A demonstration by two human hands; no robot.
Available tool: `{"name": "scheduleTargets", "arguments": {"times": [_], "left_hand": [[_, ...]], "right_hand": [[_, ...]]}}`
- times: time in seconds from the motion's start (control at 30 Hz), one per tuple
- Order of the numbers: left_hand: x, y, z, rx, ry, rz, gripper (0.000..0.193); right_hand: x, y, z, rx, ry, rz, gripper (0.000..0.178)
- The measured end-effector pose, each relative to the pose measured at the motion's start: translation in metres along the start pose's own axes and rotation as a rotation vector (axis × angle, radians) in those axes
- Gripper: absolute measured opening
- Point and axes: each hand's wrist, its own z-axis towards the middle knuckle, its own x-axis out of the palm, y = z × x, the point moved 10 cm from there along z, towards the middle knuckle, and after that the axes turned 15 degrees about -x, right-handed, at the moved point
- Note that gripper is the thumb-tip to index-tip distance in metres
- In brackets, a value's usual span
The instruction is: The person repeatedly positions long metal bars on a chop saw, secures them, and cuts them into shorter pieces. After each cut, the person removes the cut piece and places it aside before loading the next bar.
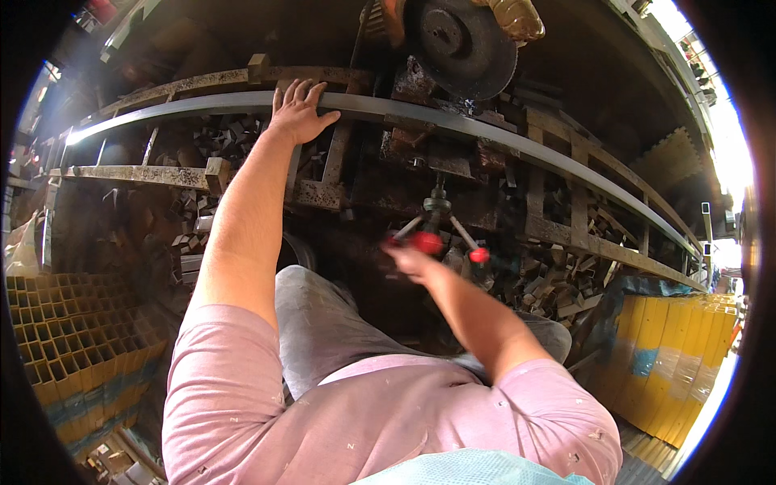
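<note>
My left hand [301, 115] lies with fingers spread on a long pale metal bar [380, 107], which runs across the machine from left to right. Close to my knees, my right hand [412, 262] is smeared by motion at the vise's spoked handle [437, 206]. Red ball knobs [478, 255] tip the spokes, and the hand touches or nearly touches those on the left. Its grip cannot be made out. Beyond the bar stands a dark round saw blade [461, 48]. Below the blade, the bar passes through the rusty vise [449, 166].
Rusty support frames [153, 175] carry the bar on both sides. Short metal offcuts [566, 295] lie heaped beneath. Stacked yellow square tubes [73, 331] stand at the left, and a wrapped yellow stack [659, 356] is at the right. An orange-brown machine part [517, 18] adjoins the blade.
</note>
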Motion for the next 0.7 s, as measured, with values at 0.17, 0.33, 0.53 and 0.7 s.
{"name": "scheduleTargets", "arguments": {"times": [0.17,0.33,0.53,0.7], "left_hand": [[0.009,0.02,-0.003,-0.039,0.027,-0.021,0.09],[0.004,0.006,0.0,-0.003,-0.018,-0.033,0.094],[-0.004,0.016,-0.009,-0.031,0.062,-0.046,0.103],[-0.045,-0.028,-0.071,0.062,-0.237,-0.18,0.106]], "right_hand": [[0.1,0.096,-0.046,-0.061,0.033,0.868,0.027],[0.066,0.123,-0.064,-0.304,0.129,-0.472,0.05],[0.033,0.274,-0.185,-0.606,-0.219,-1.805,0.074],[-0.033,0.249,-0.173,-0.187,-0.336,-1.578,0.054]]}}
